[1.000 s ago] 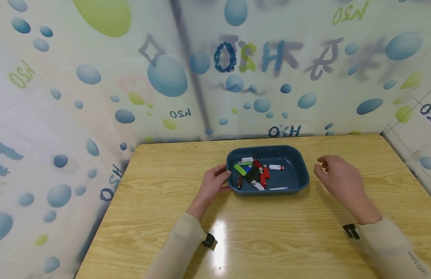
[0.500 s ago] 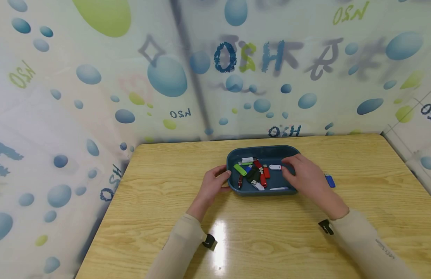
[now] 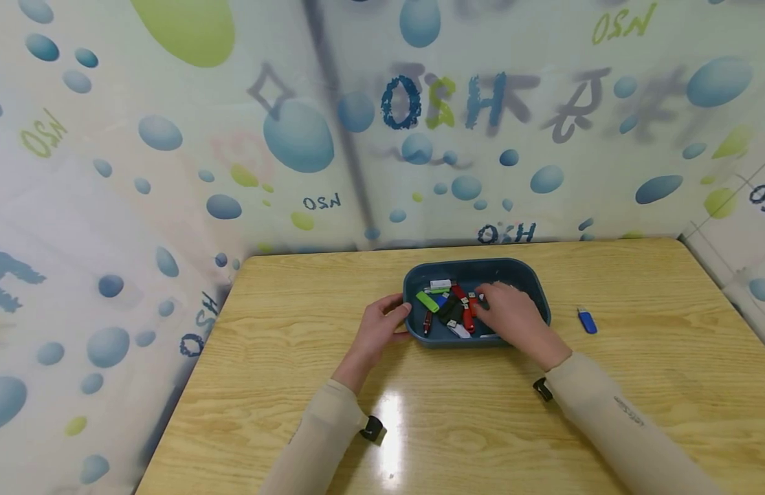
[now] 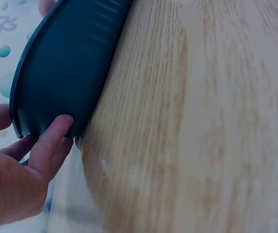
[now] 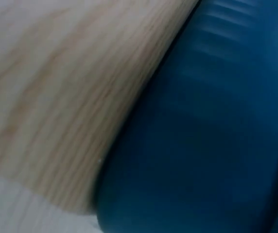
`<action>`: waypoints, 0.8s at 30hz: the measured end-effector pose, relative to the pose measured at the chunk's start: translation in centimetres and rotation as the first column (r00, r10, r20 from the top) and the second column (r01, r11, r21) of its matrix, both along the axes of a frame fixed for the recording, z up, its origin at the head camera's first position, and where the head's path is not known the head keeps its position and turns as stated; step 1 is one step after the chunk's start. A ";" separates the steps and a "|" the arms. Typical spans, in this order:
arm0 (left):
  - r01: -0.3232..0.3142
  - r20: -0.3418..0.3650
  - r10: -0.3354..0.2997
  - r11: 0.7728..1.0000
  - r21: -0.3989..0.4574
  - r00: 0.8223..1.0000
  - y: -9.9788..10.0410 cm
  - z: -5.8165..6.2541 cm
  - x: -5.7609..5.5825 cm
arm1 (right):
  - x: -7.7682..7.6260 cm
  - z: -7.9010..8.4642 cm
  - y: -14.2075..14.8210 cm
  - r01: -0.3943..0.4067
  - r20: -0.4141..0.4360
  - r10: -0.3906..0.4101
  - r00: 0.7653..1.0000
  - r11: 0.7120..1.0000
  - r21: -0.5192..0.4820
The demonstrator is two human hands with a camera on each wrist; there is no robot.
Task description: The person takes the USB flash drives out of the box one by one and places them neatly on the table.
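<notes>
A dark blue plastic tray holds several USB sticks, heaped mostly in its left half. My left hand grips the tray's left end; in the left wrist view its thumb is at the rim and its fingers are against the outer wall. Inside the tray, my right hand reaches down with its fingertips beside a red USB stick. Its fingers hide the spot of a white USB stick, so whether they pinch anything is unclear. A green USB stick lies near the left wall.
One blue USB stick lies on the wooden table, right of the tray. Behind the table hangs a white backdrop with blue and green spots.
My right hand has moved left from beside the tray into it, over the white USB stick. The blue USB stick on the table has come into sight. The left hand stays put.
</notes>
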State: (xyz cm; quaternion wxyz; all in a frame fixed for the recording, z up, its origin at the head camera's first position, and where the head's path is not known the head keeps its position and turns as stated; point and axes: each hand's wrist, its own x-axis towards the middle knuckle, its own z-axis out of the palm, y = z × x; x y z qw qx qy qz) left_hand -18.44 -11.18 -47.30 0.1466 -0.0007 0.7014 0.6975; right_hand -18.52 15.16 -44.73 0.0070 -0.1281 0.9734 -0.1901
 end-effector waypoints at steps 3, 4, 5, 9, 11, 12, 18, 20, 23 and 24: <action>-0.004 0.004 0.004 1.000 -0.002 1.000 0.0 0.1 0.0 | -0.7 -0.3 -0.2 -0.003 0.009 0.003 1.000 1.000 -0.007; -0.004 0.003 0.004 1.000 -0.003 1.000 0.0 0.1 0.1 | -0.9 -0.3 -0.3 -0.004 0.012 0.004 1.000 1.000 -0.009; -0.006 0.002 0.006 1.000 -0.005 1.000 0.0 0.1 0.1 | -1.1 -0.3 -0.4 -0.004 0.019 0.005 1.000 1.000 -0.008; -0.011 0.007 0.011 1.000 -0.007 1.000 0.0 0.0 0.0 | -1.7 -0.5 -0.8 0.000 0.054 0.000 0.999 1.000 0.004; -0.012 0.009 0.012 1.000 -0.006 1.000 0.0 -0.1 -0.1 | -2.0 -0.5 -1.0 0.005 0.075 -0.006 0.997 1.000 0.013; -0.012 0.010 0.012 1.000 -0.003 1.000 0.0 -0.2 -0.1 | -2.0 -0.5 -1.1 0.007 0.083 -0.009 0.997 1.000 0.016; -0.002 0.000 0.002 1.000 0.008 1.000 0.0 -0.2 -0.1 | -2.4 -0.6 -1.5 0.020 0.089 -0.023 0.996 0.999 0.039; 0.001 0.002 -0.001 1.000 0.012 1.000 0.0 -0.2 -0.1 | -2.4 -0.5 -1.6 0.026 0.088 -0.030 0.996 0.999 0.048; 0.003 0.000 -0.003 1.000 0.013 1.000 0.0 -0.1 -0.1 | -2.4 -0.4 -1.8 0.036 0.106 -0.042 0.993 0.997 0.062; 0.004 0.000 -0.004 1.000 0.013 1.000 0.0 -0.1 -0.1 | -2.4 -0.4 -1.9 0.038 0.113 -0.045 0.993 0.997 0.063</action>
